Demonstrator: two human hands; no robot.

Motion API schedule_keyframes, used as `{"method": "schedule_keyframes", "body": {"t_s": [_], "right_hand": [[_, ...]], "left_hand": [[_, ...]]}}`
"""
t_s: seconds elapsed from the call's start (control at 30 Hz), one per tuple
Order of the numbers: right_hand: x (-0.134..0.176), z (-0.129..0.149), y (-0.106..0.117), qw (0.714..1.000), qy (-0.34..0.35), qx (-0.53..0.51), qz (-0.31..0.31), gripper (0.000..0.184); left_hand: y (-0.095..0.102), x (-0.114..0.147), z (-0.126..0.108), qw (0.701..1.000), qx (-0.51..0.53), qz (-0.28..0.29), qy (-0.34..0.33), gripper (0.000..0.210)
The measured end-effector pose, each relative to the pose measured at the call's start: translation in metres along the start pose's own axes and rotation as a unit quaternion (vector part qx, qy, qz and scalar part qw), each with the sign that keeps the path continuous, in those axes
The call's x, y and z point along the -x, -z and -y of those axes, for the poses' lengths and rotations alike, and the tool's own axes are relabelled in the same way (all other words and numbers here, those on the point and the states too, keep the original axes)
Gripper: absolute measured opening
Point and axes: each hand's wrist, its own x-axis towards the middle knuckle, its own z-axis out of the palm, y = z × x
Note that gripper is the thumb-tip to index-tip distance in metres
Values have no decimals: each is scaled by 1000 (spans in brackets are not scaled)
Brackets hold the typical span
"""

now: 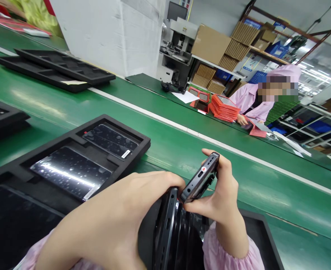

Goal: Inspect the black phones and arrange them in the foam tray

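Note:
My right hand [224, 191] pinches a dark phone [200, 178] by its edges, tilted, its bottom end with the port and speaker holes facing me. A small red mark shows beside the port. My left hand [109, 213] curls round the upper end of another black phone [168, 221], which stands on edge with other glossy dark pieces beside it. The left fingertips nearly meet the phone in my right hand; whether they touch it I cannot tell. To the left, a black foam tray [145, 144] holds glossy dark screens [72, 170] in its recesses.
A black tray [266, 228] lies at the lower right. Stacked black trays [64, 67] stand at the far left on the green worktop [210, 150]. Across it, a person in pink [255, 93] works beside a pile of red-edged pieces [224, 108]. A white pillar [106, 33] rises behind.

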Motion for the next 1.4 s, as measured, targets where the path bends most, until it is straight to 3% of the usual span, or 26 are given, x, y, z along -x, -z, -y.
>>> {"method": "schedule_keyframes", "body": {"t_s": [0.47,0.73,0.93,1.13,1.27,1.4], "right_hand": [[-2,4,0,999,-5,34,5,66],[-4,10,4,997,-14,73,17,62],[0,13,1,996,-27,80,-22,63],[5,15,6,994,-46,97,-32,66],[8,19,13,991,-71,109,-21,68],[8,18,20,991,-68,113,-10,71]], "left_hand": [[2,0,1,999,13,15,26,56],[0,2,2,997,72,7,25,61],[0,1,4,993,108,29,35,66],[0,2,8,988,145,21,42,71],[3,0,6,981,196,3,17,59],[7,-2,-1,973,226,-24,36,55]]}}
